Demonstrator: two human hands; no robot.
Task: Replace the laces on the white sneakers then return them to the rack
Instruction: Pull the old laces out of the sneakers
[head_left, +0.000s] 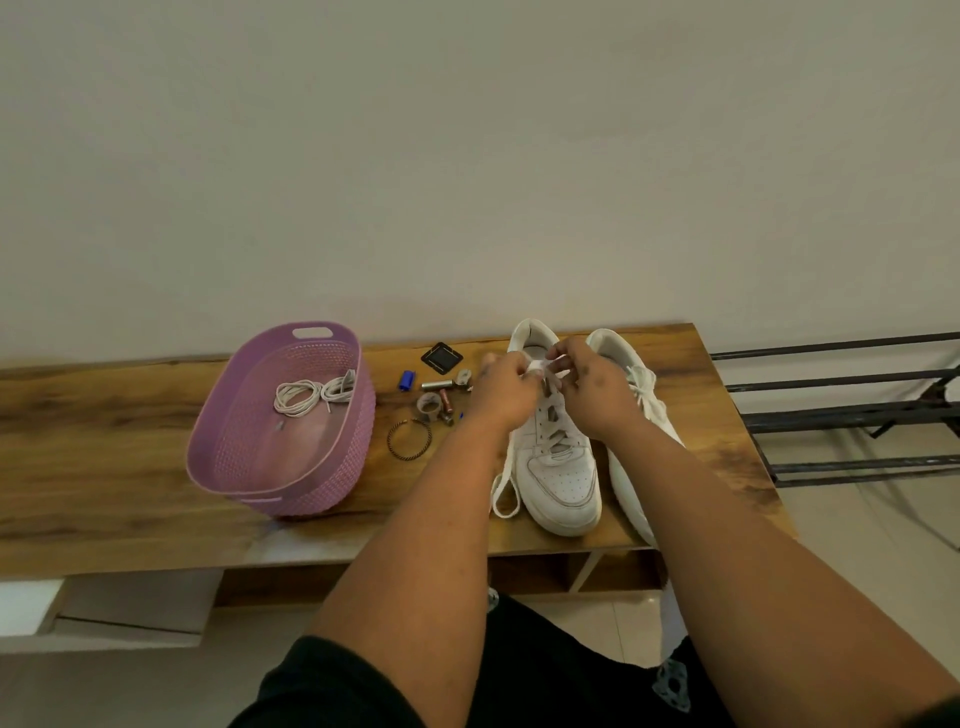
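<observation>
Both hands are up at the far end of the left white sneaker, which stands on the wooden desk with its toe pointing toward the near edge. The left hand has its grip closed on a bit of white lace at the top eyelets, and the right hand pinches the same lace just beside it. A loose end of lace trails down the shoe's left side onto the desk. The second sneaker sits touching it on the right, partly hidden by the right forearm. To the left stands a purple basket with coiled laces inside. Small oddments lie between basket and shoes, among them a bangle. A dark metal rack stands far right.
</observation>
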